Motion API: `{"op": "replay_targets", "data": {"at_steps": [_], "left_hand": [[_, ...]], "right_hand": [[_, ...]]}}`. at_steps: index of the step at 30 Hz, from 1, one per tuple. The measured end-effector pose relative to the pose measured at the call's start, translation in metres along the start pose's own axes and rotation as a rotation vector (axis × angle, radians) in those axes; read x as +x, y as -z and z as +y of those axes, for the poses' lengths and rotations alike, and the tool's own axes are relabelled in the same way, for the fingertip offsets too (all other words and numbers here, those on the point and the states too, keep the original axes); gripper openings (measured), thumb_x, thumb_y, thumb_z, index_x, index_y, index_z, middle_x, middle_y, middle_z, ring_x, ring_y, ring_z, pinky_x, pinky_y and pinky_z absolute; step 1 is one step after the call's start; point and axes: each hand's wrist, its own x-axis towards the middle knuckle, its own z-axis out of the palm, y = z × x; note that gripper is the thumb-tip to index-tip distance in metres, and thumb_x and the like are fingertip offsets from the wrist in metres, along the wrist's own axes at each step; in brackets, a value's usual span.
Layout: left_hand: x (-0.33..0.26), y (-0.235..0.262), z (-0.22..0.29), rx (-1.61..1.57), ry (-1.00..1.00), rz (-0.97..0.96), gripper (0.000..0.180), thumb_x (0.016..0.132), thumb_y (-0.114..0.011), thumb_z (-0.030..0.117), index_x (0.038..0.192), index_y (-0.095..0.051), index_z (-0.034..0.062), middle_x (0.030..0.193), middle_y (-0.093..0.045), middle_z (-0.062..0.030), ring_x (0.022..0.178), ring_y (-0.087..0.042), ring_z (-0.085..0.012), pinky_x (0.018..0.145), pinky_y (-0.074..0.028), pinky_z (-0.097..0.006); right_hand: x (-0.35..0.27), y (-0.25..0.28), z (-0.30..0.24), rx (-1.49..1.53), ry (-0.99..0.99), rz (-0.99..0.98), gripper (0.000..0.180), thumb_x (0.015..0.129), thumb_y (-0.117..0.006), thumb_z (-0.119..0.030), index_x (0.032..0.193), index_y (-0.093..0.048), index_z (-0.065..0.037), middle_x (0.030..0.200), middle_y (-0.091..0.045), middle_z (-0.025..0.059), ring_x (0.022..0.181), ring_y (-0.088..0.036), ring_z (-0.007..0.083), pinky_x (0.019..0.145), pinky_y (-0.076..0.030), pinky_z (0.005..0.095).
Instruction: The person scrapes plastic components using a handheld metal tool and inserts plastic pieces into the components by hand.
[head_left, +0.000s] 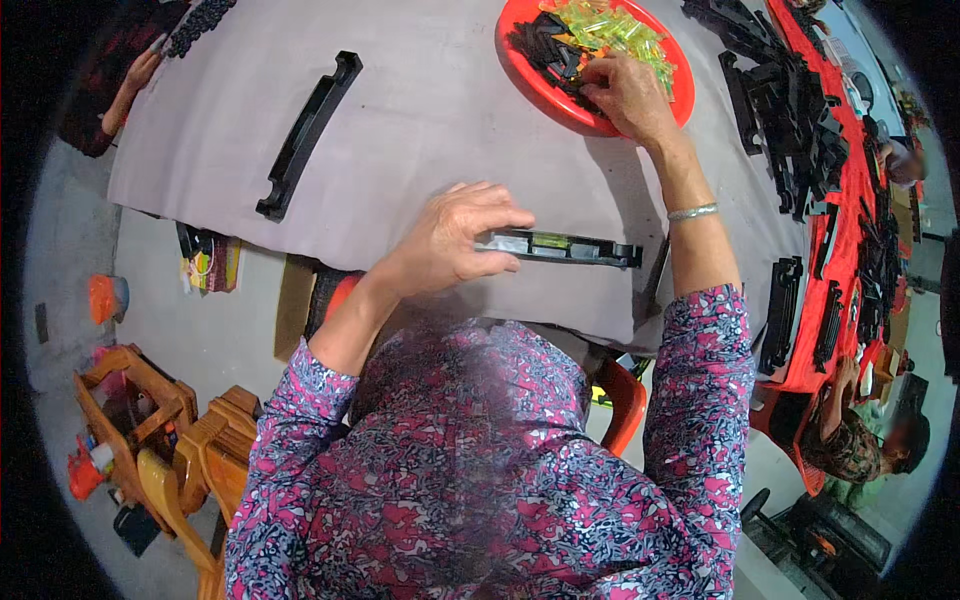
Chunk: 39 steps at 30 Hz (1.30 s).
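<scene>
My left hand (pixel 455 235) is closed round the left end of a long black plastic housing (pixel 590 250), thumb on the near side and fingers on the far side. The housing lies crosswise on the cloth, with a clear yellow-green piece in its middle slot. My right hand (pixel 628 98) reaches into a round red tray (pixel 683 70). Its fingers are bent together over small black parts (pixel 545 48); whatever is between them is hidden. Clear yellow-green pieces (pixel 610 28) fill the tray's far side. A second black housing (pixel 308 135) lies by itself on the left of the table.
Black housings (pixel 790 120) are heaped at the right, beside a red cloth (pixel 840 215). Another person's hand (pixel 143 68) rests near dark parts (pixel 200 25) at the far left. Another person (pixel 850 430) is at the lower right. Wooden chairs (pixel 150 420) stand at the left.
</scene>
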Motion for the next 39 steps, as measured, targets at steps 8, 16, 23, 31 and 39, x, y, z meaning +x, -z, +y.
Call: {"op": "replay_targets", "data": {"at_steps": [8,16,23,31,39], "left_hand": [[-0.001,0.0,-0.003,-0.009,0.001,0.002,0.04,0.066,-0.08,0.016,0.102,-0.069,0.0033,0.092,-0.065,-0.007,0.089,-0.061,-0.0253,0.081,-0.045,-0.038],[0.0,-0.001,-0.002,0.016,-0.024,0.004,0.041,0.066,-0.081,0.017,0.103,-0.068,0.0036,0.091,-0.064,-0.0074,0.088,-0.061,-0.0258,0.08,-0.045,-0.038],[0.001,0.004,0.009,-0.082,0.057,-0.009,0.044,0.072,-0.08,0.015,0.111,-0.066,0.0019,0.089,-0.063,-0.0073,0.09,-0.061,-0.0225,0.081,-0.048,-0.035],[0.025,0.018,0.035,-0.518,0.342,0.299,0.031,0.092,-0.067,0.016,0.118,-0.064,-0.0005,0.093,-0.061,0.0007,0.079,-0.054,-0.0055,0.067,-0.047,-0.023],[0.039,0.002,0.043,-0.414,0.288,0.231,0.03,0.092,-0.067,0.008,0.121,-0.063,0.0016,0.083,-0.057,0.0054,0.074,-0.053,-0.0024,0.063,-0.044,-0.018]], "right_hand": [[0.004,-0.004,0.01,0.082,-0.087,-0.084,0.019,0.078,-0.072,-0.015,0.091,-0.067,-0.002,0.076,-0.065,0.0139,0.073,-0.063,0.026,0.07,-0.05,0.0387],[0.003,-0.017,0.042,0.437,-0.218,0.022,0.021,0.085,-0.075,-0.017,0.075,-0.06,-0.005,0.068,-0.056,-0.0054,0.066,-0.051,0.0044,0.059,-0.041,0.0234],[-0.018,0.018,0.005,0.631,-0.232,0.164,0.022,0.081,-0.075,-0.022,0.073,-0.065,-0.004,0.067,-0.062,-0.0017,0.06,-0.049,0.0074,0.056,-0.039,0.0258],[-0.094,0.035,-0.076,1.355,-0.446,-0.089,0.01,0.087,-0.065,-0.012,0.092,-0.067,-0.004,0.086,-0.07,0.0035,0.072,-0.053,0.005,0.065,-0.041,0.0205],[-0.118,0.03,-0.1,1.105,-0.396,-0.109,0.016,0.087,-0.065,-0.01,0.099,-0.068,0.0,0.087,-0.065,-0.0019,0.081,-0.057,0.0051,0.074,-0.046,0.0217]]}}
